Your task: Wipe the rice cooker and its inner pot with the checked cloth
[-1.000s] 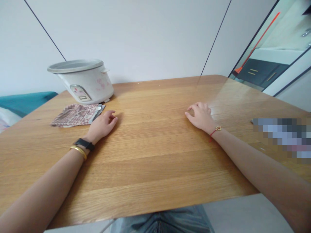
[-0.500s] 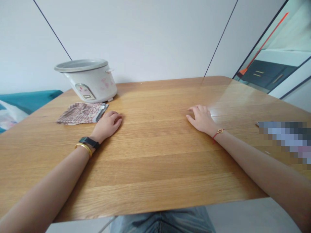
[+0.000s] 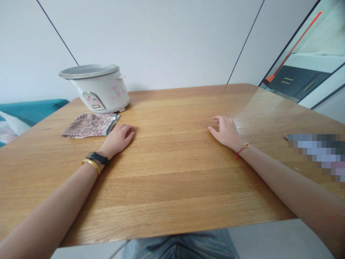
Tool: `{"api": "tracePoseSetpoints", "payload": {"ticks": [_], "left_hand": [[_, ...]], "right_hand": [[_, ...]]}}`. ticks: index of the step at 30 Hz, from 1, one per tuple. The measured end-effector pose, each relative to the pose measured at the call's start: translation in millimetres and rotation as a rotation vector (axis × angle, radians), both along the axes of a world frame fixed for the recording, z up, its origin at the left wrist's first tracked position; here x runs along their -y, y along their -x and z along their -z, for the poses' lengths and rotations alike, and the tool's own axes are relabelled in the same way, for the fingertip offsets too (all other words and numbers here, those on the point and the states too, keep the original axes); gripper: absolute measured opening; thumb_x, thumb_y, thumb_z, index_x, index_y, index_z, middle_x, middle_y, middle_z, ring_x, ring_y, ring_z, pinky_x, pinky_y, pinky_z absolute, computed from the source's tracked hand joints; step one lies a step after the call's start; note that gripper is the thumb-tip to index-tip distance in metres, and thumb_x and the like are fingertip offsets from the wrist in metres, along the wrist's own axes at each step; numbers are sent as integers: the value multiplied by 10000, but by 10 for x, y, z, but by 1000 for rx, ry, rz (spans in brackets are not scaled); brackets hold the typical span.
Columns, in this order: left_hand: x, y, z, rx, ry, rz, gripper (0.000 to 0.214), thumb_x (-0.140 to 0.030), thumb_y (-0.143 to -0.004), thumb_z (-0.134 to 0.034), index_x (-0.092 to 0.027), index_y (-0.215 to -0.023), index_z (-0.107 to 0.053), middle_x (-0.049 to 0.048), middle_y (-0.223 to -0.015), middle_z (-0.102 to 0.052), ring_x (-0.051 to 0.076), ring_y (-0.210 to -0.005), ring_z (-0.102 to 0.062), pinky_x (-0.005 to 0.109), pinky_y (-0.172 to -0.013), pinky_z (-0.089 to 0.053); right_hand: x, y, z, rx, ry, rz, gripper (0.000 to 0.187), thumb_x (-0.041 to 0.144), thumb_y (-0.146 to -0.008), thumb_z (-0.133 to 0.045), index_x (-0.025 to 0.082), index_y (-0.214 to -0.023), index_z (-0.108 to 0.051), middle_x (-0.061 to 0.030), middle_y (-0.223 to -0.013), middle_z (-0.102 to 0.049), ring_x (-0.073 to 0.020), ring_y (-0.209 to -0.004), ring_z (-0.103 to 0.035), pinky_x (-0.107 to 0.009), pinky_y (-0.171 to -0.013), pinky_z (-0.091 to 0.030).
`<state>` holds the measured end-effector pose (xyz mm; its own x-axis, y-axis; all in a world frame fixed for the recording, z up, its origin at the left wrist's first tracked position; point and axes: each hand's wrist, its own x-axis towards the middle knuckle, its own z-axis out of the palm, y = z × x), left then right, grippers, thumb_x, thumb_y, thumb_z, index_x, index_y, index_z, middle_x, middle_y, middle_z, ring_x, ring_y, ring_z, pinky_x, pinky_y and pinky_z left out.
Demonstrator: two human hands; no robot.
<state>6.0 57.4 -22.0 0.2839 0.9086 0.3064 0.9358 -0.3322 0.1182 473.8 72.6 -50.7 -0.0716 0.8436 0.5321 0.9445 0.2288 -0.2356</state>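
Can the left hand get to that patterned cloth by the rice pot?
Probably yes. The left hand rests empty on the table just beside the cloth, and nothing lies between them.

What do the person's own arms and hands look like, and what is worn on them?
No sleeves, no gloves: both arms are bare. The wrist of the left hand carries a black wristband and, next to it, a gold bangle. The wrist of the right hand carries a thin red cord bracelet with a small gold charm.
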Motion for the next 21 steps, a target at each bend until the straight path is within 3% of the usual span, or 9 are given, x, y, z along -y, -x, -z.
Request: {"api": "tracePoseSetpoints", "payload": {"ticks": [6, 16, 21], "left_hand": [[5, -8, -17, -5, 5, 20, 422, -436, -962, -400, -155, -1103, -682, 148, -1128, -681, 300, -1098, -617, 418, -1030, -461], [8, -8, -14, 0, -1, 17, 422, -447, -974, -379, -177, -1101, -677, 132, -1147, -675, 288, -1117, -613, 406, -1049, -454], [10, -17, -21, 9, 9, 18, 431, -450, -968, -393, -162, -1116, -677, 145, -1155, -681, 300, -1127, -613, 415, -1051, -447]], "right_hand": [[-76, -79, -89, 208, 0, -89, 306, 391, -891, -523, 187, -1085, -643, -164, -1122, -651, -361, -1087, -540, -519, -911, -419], [-83, -130, -38, 174, -18, -124, 213, 392, -870, -565, 213, -903, -676, -130, -1023, -650, -327, -1037, -542, -488, -895, -431], [-99, -162, -52, 176, 65, -171, 227, 405, -882, -544, 217, -905, -670, -120, -1007, -669, -312, -997, -580, -479, -868, -448]]}}
